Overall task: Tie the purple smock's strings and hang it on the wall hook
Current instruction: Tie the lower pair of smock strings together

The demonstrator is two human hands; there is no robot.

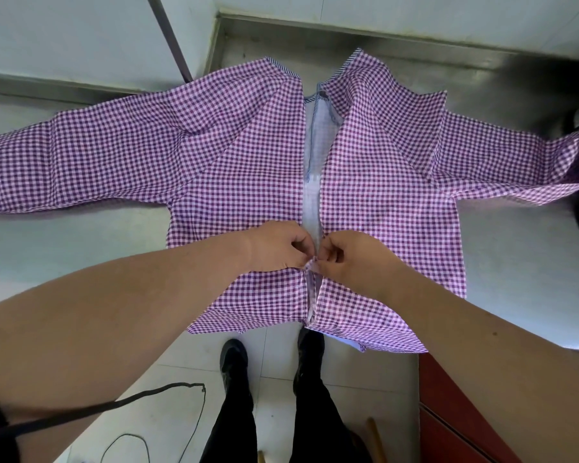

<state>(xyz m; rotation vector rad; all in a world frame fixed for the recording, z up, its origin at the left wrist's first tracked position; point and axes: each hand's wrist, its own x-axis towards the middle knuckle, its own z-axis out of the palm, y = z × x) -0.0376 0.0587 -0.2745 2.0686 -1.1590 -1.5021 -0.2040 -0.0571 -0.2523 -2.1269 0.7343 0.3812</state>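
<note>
2 hands [283,246] [346,259] pinching strings [311,263], smock [241,155] hem overhanging counter [64,248] edge

1. A steel tabletop [81,242] spans the middle of the frame, with a raised rim along its far edge at the top.
2. A smock [234,168] lies flat on it, opening upward, sleeves spread toward the left and right edges of the frame.
3. The smock's hem overhangs the tabletop's near edge, at lower centre.
4. At the far right, dark objects sit on the tabletop, too cut off to identify.
</note>
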